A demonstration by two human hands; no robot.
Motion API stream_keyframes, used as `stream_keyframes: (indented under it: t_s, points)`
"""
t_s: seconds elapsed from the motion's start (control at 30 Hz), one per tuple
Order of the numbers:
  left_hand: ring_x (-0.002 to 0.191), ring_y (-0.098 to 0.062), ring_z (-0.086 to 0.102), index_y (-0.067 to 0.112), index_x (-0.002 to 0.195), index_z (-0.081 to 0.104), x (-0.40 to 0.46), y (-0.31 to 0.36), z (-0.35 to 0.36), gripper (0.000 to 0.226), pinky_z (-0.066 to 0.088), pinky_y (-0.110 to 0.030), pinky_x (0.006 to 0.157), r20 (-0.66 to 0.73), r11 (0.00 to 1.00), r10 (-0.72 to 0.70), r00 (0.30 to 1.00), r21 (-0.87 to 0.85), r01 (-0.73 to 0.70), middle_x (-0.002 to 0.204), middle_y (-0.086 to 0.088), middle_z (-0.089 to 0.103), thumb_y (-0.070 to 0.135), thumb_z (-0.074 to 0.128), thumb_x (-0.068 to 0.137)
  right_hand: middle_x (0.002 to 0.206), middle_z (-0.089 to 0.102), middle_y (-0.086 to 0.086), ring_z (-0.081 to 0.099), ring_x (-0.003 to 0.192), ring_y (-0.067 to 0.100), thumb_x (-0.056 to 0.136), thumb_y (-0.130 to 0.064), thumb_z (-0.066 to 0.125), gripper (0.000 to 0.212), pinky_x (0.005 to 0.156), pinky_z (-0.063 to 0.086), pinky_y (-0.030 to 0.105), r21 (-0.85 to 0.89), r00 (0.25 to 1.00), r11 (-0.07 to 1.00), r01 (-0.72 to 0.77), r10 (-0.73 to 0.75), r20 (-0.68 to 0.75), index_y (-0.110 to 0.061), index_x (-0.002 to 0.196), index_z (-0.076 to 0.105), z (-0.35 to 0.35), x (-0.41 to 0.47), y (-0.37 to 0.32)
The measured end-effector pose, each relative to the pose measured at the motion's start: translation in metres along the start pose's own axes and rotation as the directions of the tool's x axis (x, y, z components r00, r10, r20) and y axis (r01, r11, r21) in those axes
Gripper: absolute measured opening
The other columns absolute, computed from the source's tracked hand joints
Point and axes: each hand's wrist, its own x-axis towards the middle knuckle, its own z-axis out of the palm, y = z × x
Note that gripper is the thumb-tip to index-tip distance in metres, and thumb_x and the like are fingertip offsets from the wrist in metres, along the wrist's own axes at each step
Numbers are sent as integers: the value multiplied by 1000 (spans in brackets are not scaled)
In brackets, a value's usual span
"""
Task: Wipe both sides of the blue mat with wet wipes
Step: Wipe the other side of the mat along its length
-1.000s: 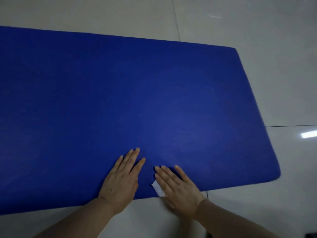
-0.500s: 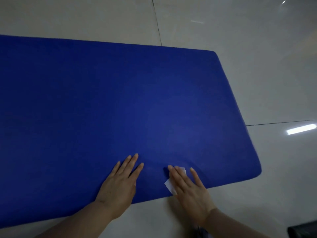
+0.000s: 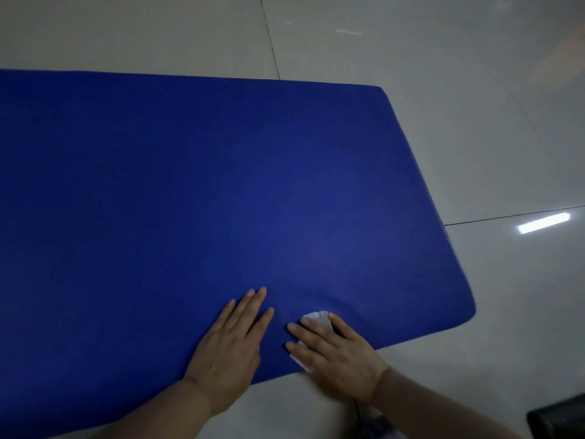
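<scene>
— Two hands on the mat, is that it?

— Yes. The blue mat (image 3: 221,201) lies flat on the tiled floor (image 3: 411,58), running off the left of the view. The left hand (image 3: 228,346) rests palm down near the mat's near edge, fingers straight and holding nothing. The right hand (image 3: 335,350) presses a white wet wipe (image 3: 316,320) flat against the mat just beside it, fingers extended over the wipe, not clutching it.

— So what makes this wiping stroke a good one?

— I'd say firm, even pressure through the flat fingers, so the wipe doesn't bunch; it already looks a little crumpled at the front. The left hand should pin the mat so it can't slide on the glossy tiles.

— And coverage?

— Overlapping passes from this near right corner outward, I'd judge. Most of this face appears to lie ahead, and the underside will need doing after a flip.
</scene>
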Motion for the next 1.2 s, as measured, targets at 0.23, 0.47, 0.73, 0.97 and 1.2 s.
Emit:
stream_keyframes:
  t_s: [0.23,0.47,0.73,0.97,1.2]
  points:
    - [144,-25,21,10,138,43,7,7,9,59,15,-38,111,-37,1000,14,999,-14,-15,155,-11,30,23,31,81,152,28,-3,26,140,17,92,-28,38,52,114,13,42,-60,999,998,20,-22,-40,-26,143,33,10,-14,17]
    - [146,-22,13,10,141,39,20,19,16,60,16,-39,112,-33,995,94,995,-20,-95,157,-12,25,25,34,83,155,21,2,17,143,21,85,-25,34,67,114,7,43,-65,998,997,-31,34,47,-22,150,18,13,-52,52]
    - [145,-22,12,12,141,35,45,36,15,58,16,-39,111,-33,986,166,986,-10,-166,155,-12,30,25,34,84,159,-4,4,6,144,20,99,-41,18,60,117,1,45,-30,966,968,-249,250,71,-19,151,1,22,-99,83]
    - [144,-24,15,11,140,35,62,46,15,58,16,-40,111,-57,982,189,980,-13,-190,156,-13,28,25,34,84,159,-3,-1,8,145,17,100,-49,11,60,116,10,46,29,846,849,-527,521,113,-21,152,-1,26,-114,87]
    - [144,-25,21,11,140,35,69,50,17,57,20,-40,109,-70,975,221,973,-19,-223,155,-10,24,24,34,85,159,6,-2,-1,146,11,100,-43,10,58,118,-3,37,70,588,586,-808,789,177,-16,152,6,34,-114,76]
